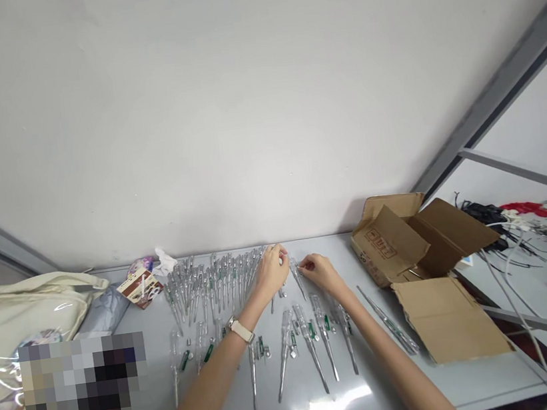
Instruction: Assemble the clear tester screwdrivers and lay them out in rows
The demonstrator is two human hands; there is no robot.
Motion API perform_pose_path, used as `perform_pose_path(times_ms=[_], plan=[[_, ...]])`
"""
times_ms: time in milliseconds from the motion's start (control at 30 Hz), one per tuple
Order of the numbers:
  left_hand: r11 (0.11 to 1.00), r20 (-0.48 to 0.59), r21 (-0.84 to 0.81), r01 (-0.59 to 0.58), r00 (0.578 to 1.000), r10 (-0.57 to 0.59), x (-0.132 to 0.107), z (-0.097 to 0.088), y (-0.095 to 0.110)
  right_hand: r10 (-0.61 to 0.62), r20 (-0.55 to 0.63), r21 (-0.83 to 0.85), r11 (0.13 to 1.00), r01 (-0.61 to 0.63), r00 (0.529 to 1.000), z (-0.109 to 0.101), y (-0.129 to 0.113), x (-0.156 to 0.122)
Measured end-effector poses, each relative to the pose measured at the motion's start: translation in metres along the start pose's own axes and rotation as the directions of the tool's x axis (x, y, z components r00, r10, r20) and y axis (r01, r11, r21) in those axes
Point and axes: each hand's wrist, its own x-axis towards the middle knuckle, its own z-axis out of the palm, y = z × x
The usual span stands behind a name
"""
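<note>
On the table (459, 390), right fingers (302, 267) pinching a clear tester screwdriver (297, 280), tip toward the person

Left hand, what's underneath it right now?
The left hand lies over the end of a row of clear voltage tester screwdrivers on the grey table; whatever sits directly under the palm is covered and cannot be seen. The right hand pinches a separate tester.

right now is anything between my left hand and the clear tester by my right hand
Nothing visible: the left hand sits right beside the upper end of the clear tester screwdriver, and the right hand is at that end from the other side.
</note>
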Motion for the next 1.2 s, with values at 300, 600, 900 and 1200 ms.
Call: perform_pose_path(times_ms=[300,600,900,1200], plan=[[0.996,-0.038,-0.08,-0.034,0.999,0.031,-0.005,-0.009,-0.007,0.065,-0.008,-0.059,0.996,-0.065,0.998,-0.014,0.0,-0.006],[0.983,-0.056,-0.17,-0.067,0.997,0.058,-0.017,-0.019,-0.005,0.279,-0.07,-0.123,0.95,-0.286,0.958,-0.03,0.032,-0.025],[0.967,-0.073,-0.247,-0.06,0.996,0.043,-0.032,-0.03,-0.009,0.231,-0.029,-0.06,0.971,-0.232,0.973,-0.005,0.007,-0.013],[0.942,-0.111,-0.331,0.047,0.99,-0.089,-0.055,-0.064,-0.039,0.142,-0.068,-0.098,0.984,-0.148,0.988,-0.009,-0.007,-0.009]])
